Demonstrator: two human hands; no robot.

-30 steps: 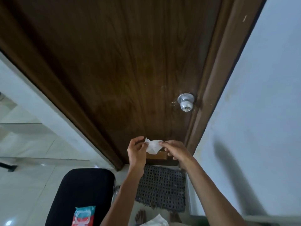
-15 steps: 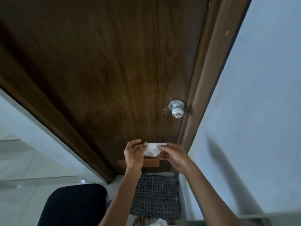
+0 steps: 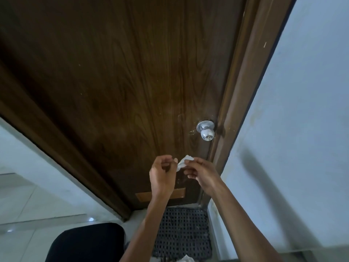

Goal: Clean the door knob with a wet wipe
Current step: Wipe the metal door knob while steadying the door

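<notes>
The wipe (image 3: 184, 163) is a small white crumpled wad held in the air in front of the door (image 3: 122, 82), below and a little left of the knob (image 3: 205, 130) and not touching it. It looks light, limp and damp, so it will fold and bunch rather than keep a shape, and it should cling to skin instead of slipping. It is probably best spread open and laid over the fingertips, so that a flat pad meets the metal. The right hand (image 3: 202, 173) pinches its upper right edge between thumb and fingertips; the left hand (image 3: 162, 174) has its fingers curled, and its thumb seems to nip the lower left edge, so each grip is narrow and on the wipe. The knob is a round polished metal ball on a round plate, hard and likely slick when wet. Cupping the wipe around the ball and twisting should serve better than dabbing. It sits at the door's right edge beside the brown frame (image 3: 245, 82), with a pale wall (image 3: 302, 129) further right. Low down lie a dark woven mat (image 3: 181, 231) and a black chair (image 3: 85, 242).
</notes>
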